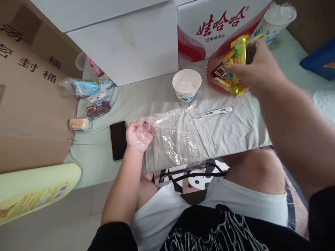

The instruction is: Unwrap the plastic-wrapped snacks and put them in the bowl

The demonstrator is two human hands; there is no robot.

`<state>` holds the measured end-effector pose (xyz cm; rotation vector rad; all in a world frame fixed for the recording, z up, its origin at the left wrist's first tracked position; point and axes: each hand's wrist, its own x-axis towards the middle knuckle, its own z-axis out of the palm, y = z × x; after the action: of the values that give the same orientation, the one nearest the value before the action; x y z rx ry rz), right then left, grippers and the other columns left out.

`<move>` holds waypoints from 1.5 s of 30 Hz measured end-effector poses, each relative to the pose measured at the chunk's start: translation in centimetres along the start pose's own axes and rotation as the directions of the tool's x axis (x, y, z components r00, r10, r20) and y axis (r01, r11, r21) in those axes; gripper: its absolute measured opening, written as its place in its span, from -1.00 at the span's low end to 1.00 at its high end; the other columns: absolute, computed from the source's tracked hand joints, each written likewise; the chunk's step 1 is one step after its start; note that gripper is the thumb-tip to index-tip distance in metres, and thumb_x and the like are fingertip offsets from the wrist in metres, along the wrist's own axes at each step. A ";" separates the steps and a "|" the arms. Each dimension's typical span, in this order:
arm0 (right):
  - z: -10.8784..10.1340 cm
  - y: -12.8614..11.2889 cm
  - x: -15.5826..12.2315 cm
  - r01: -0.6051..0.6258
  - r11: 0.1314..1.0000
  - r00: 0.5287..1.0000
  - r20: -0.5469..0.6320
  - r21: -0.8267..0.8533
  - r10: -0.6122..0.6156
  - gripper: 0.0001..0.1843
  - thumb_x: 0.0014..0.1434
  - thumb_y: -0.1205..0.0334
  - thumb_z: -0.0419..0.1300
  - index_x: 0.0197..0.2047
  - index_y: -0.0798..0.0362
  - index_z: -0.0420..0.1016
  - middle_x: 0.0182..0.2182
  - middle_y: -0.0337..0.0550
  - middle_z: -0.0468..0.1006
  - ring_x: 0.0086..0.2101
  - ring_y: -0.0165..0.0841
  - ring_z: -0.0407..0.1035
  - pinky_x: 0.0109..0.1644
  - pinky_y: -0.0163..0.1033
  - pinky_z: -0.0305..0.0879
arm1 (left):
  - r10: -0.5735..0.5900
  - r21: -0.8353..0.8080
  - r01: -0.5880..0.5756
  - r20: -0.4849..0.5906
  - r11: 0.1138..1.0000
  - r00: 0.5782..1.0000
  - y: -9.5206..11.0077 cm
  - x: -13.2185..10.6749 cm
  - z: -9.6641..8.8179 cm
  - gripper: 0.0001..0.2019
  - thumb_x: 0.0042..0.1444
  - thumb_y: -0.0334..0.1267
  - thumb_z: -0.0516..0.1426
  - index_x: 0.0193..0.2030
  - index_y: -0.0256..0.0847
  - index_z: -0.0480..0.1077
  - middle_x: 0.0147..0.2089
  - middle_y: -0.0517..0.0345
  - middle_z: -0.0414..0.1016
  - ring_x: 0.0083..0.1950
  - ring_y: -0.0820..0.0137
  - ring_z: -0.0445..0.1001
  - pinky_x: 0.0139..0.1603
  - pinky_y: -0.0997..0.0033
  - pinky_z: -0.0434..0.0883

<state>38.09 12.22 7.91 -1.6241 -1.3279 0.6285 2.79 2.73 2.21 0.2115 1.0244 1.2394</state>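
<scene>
My left hand [140, 135] is closed on a clear plastic bag [175, 136], which spreads limply over the cloth to the right. At the upper right, my right hand [261, 68] grips a yellow snack packet [240, 62], with something dark beside it that I cannot make out. It is over a red basket [210, 71] that holds several wrapped snacks, among them a dark brown packet [220, 70]. Between the hands stands a white paper bowl [186, 85], with nothing visible inside. A white utility knife [214, 112] lies in front of the basket.
Left of my left hand lies a black phone [118, 140], with several wrapped snacks [98, 109] behind it. Cartons [125, 45] line the back, and a cardboard box [34, 104] stands at left. More paper bowls [277, 21] are stacked at far right, near a blue object [320, 59].
</scene>
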 end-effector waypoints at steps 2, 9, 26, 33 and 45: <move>-1.7 -1.7 2.5 -0.035 0.945 0.999 -0.004 -0.325 0.035 -0.21 -0.11 0.11 0.57 0.12 -0.09 0.30 0.03 -0.05 0.50 0.11 -0.07 0.42 0.32 0.13 0.34 | -0.039 0.008 0.039 0.020 0.999 0.999 0.0 -0.3 0.3 -0.88 0.04 -0.34 0.06 -0.50 -0.17 0.23 -0.49 0.22 0.49 -0.53 0.40 0.53 -0.42 0.36 0.55; 1.1 -0.4 -5.9 0.442 0.866 0.893 0.203 -0.234 -0.401 -0.71 0.17 0.29 0.18 -0.02 0.04 0.50 -0.11 -0.03 0.66 -0.09 -0.14 0.56 0.10 0.14 0.50 | -0.053 0.089 0.055 -0.028 0.995 0.998 -0.1 -0.1 -0.6 -0.94 0.03 -0.35 0.06 -0.44 -0.17 0.28 -0.48 0.18 0.50 -0.44 0.29 0.59 -0.31 0.18 0.61; 7.5 6.0 -17.6 0.667 0.714 0.473 0.619 0.213 -0.627 -0.83 0.35 0.20 0.16 -0.27 -0.03 0.54 -0.07 -0.09 0.71 0.05 -0.14 0.57 0.28 0.17 0.35 | 0.560 0.646 -0.336 -0.174 0.686 0.810 0.8 -0.2 -4.0 -0.82 0.11 -0.25 0.22 -0.22 -0.09 0.27 -0.11 0.13 0.57 -0.13 0.37 0.63 -0.35 0.54 0.44; 5.4 4.5 -16.1 0.192 0.971 0.895 0.381 0.143 -0.233 -0.71 0.30 -0.05 0.21 -0.36 -0.07 0.39 -0.44 -0.18 0.65 -0.39 -0.27 0.57 -0.18 -0.09 0.52 | 0.075 0.738 -0.673 0.670 0.039 0.739 -2.0 -4.6 -2.4 -0.47 -0.23 -0.19 0.48 -0.05 -0.06 0.53 0.20 0.00 0.56 0.41 -0.09 0.33 0.52 -0.15 0.15; 5.2 5.3 -14.1 -0.089 0.975 0.985 0.162 0.205 0.056 -0.63 0.19 -0.10 0.35 -0.37 -0.04 0.35 -0.35 -0.17 0.68 -0.71 -0.53 0.22 -0.72 -0.33 0.10 | 0.361 0.805 -0.585 0.519 0.097 0.774 -2.3 -4.4 -1.9 -0.90 0.06 -0.42 0.18 -0.37 -0.13 0.47 -0.09 0.04 0.67 -0.02 0.16 0.62 0.15 0.04 0.50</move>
<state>32.23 0.63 -1.34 -1.4787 -1.2691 0.9260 3.12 -2.61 1.99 1.7799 1.4939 0.9222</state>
